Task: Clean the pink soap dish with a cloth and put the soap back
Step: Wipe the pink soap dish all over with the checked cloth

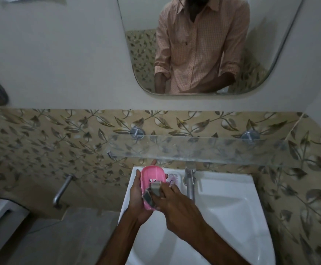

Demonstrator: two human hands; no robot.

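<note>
My left hand [136, 199] cradles the pink soap dish [152, 176] from below and from the left, fingers curled round its edges, above the left rim of the white sink [232, 207]. My right hand [176, 205] grips a grey cloth [153, 192] and presses it into the lower half of the dish. A pale object with a pinkish print [172, 179], possibly the soap in a wrapper, lies on the sink ledge just right of the dish; I cannot tell for sure what it is.
A steel tap [190, 180] rises from the sink ledge right of my hands. A glass shelf [213, 150] juts out above the sink. Another tap [63, 190] sticks out of the tiled wall at the left. A mirror [203, 44] hangs above.
</note>
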